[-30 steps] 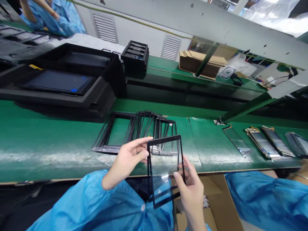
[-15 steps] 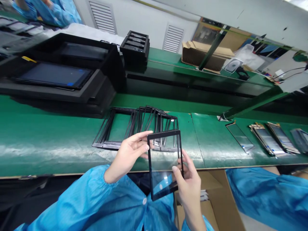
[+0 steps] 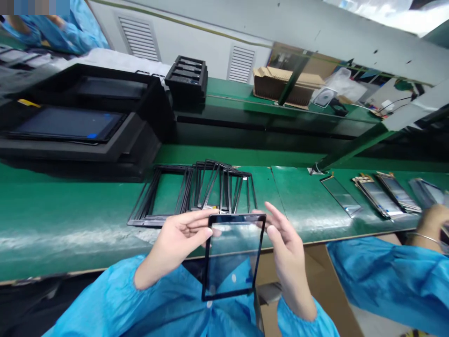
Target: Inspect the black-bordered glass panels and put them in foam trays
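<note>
A touch-screen glass panel [image 3: 233, 262] with a black border hangs upright in front of my chest, its glass see-through. My left hand [image 3: 178, 243] pinches its upper left edge, thumb in front and fingers behind. At the upper right corner is my right hand [image 3: 289, 257], index finger stretched and thumb off the front face. Some right fingertips reach behind that corner; whether they press on it I cannot tell. Beyond the panel, several thin black frames [image 3: 157, 194] lie overlapping on the green bench.
A black foam tray [image 3: 136, 145] with dark screens stands at the left. Behind it is a black slotted box [image 3: 187, 77]. Glass panels [image 3: 380, 196] lie in stacks at the right, beside a co-worker's blue sleeve [image 3: 389, 276]. A green post [image 3: 354, 147] rises from the bench.
The panel has straightened and sits slightly lower and left. My right hand has moved from its lower right side to its upper right corner, lifting the thumb off. A co-worker's hand appears at right.
</note>
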Motion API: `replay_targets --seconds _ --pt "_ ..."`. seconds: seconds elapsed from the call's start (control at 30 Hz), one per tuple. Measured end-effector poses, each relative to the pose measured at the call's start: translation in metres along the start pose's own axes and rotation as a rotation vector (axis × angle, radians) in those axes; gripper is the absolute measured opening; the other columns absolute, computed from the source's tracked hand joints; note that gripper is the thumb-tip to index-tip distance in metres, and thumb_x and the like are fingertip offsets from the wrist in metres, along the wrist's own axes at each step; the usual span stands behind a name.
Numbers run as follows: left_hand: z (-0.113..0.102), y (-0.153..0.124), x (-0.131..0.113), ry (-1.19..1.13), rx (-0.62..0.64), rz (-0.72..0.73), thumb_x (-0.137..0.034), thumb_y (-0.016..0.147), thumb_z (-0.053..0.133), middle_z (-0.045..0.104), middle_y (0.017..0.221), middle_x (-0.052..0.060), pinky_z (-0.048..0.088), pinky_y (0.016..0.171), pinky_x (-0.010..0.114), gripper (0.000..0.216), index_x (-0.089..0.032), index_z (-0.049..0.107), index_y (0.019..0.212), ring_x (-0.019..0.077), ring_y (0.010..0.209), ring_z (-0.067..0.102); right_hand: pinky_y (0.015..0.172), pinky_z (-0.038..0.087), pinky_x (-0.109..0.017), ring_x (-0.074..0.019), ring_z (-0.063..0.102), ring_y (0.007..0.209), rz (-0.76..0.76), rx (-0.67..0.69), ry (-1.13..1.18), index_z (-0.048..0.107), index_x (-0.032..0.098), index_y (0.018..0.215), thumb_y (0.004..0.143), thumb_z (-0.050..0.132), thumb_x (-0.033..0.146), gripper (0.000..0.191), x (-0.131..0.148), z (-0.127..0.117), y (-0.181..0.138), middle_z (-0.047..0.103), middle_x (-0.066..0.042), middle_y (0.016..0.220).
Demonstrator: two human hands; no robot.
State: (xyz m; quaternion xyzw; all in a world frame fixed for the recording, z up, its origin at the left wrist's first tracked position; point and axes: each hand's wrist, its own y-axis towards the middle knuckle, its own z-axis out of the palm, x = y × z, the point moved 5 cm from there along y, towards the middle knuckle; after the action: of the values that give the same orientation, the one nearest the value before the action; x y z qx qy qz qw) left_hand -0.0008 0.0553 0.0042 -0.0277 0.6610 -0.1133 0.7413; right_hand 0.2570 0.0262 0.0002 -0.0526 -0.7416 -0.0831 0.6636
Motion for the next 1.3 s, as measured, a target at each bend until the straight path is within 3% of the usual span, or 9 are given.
replay_targets --seconds 0.13,0.47,0.53,0.67,0.77,0.83,0.93,1.07,1.3 --pt "-0.004 -0.006 -0.004 0.049 0.028 0.015 -0.031 0.082 0.089 0.087 0.083 0.009 0.069 0.066 0.024 0.038 -0.019 0.086 0.118 0.0273 0.080 0.086 0.078 0.068 -0.037 -0.0248 0.084 0.073 0.080 0.033 0.141 0.082 0.023 0.110 0.096 0.076 0.035 0.020 0.008 0.006 0.011 0.085 -0.004 0.074" --pt "-0.018 -0.004 0.013 0.120 0.020 0.025 -0.045 0.085 0.087 0.087 0.083 0.009 0.069 0.063 0.027 0.044 -0.022 0.084 0.122 0.0282 0.076 0.085 0.061 0.066 -0.025 -0.0216 0.083 0.060 0.078 -0.051 0.224 0.082 0.021 0.094 0.089 0.082 0.033 0.013 0.016 0.015 0.006 0.085 -0.006 0.072" --pt "-0.016 -0.003 0.007 0.222 0.031 0.095 -0.045 0.091 0.081 0.088 0.098 0.010 0.069 0.067 0.028 0.041 -0.024 0.083 0.126 0.0288 0.085 0.085 0.061 0.066 -0.025 -0.0213 0.083 0.060 0.082 -0.054 0.229 0.082 0.021 0.094 0.089 0.083 0.034 0.014 0.016 0.016 0.005 0.085 -0.006 0.072" --pt "0.005 -0.003 -0.022 0.664 0.165 0.350 -0.032 0.092 0.076 0.069 0.152 0.005 0.062 0.104 0.041 0.047 -0.036 0.075 0.139 0.0342 0.134 0.068 0.067 0.069 -0.029 -0.0225 0.084 0.066 0.133 0.102 0.234 0.082 0.021 0.102 0.087 0.086 0.035 0.021 0.014 0.034 0.005 0.086 -0.005 0.076" --pt "0.026 -0.002 -0.028 0.772 0.441 0.296 -0.026 0.095 0.069 0.084 0.115 0.003 0.064 0.091 0.038 0.057 -0.037 0.063 0.151 0.0293 0.105 0.079 0.073 0.069 -0.031 -0.0232 0.085 0.072 0.214 0.255 0.281 0.081 0.023 0.114 0.081 0.092 0.039 0.038 0.010 0.042 0.008 0.086 -0.003 0.078" --pt "0.027 0.000 -0.026 0.654 0.501 0.162 -0.027 0.100 0.064 0.083 0.091 0.000 0.063 0.074 0.031 0.047 -0.032 0.064 0.146 0.0230 0.079 0.079 0.077 0.068 -0.031 -0.0237 0.085 0.078 0.278 0.309 0.274 0.083 0.021 0.111 0.083 0.089 0.048 0.039 0.004 0.034 0.010 0.088 -0.007 0.086" --pt "0.008 0.003 -0.019 0.371 0.278 0.004 -0.034 0.101 0.063 0.083 0.097 0.004 0.057 0.056 0.023 0.035 -0.026 0.061 0.135 0.0186 0.069 0.075 0.069 0.066 -0.029 -0.0222 0.083 0.067 0.351 0.337 0.189 0.085 0.018 0.096 0.093 0.076 0.060 0.043 -0.013 0.009 0.009 0.087 -0.012 0.089" --pt "-0.010 -0.003 -0.007 0.152 0.067 -0.042 -0.040 0.097 0.070 0.083 0.094 0.008 0.055 0.047 0.023 0.040 -0.022 0.054 0.129 0.0192 0.064 0.074 0.061 0.065 -0.032 -0.0253 0.080 0.059 0.338 0.119 0.239 0.082 0.019 0.087 0.090 0.077 0.065 0.047 -0.030 -0.019 0.005 0.085 -0.011 0.074" --pt "-0.007 -0.014 -0.006 0.079 -0.122 -0.050 -0.042 0.092 0.075 0.083 0.088 0.007 0.054 0.046 0.023 0.045 -0.021 0.053 0.125 0.0177 0.059 0.071 0.054 0.065 -0.035 -0.0274 0.078 0.053 0.247 -0.092 0.156 0.079 0.022 0.077 0.088 0.076 0.069 0.048 -0.014 -0.007 -0.001 0.079 -0.006 0.060"
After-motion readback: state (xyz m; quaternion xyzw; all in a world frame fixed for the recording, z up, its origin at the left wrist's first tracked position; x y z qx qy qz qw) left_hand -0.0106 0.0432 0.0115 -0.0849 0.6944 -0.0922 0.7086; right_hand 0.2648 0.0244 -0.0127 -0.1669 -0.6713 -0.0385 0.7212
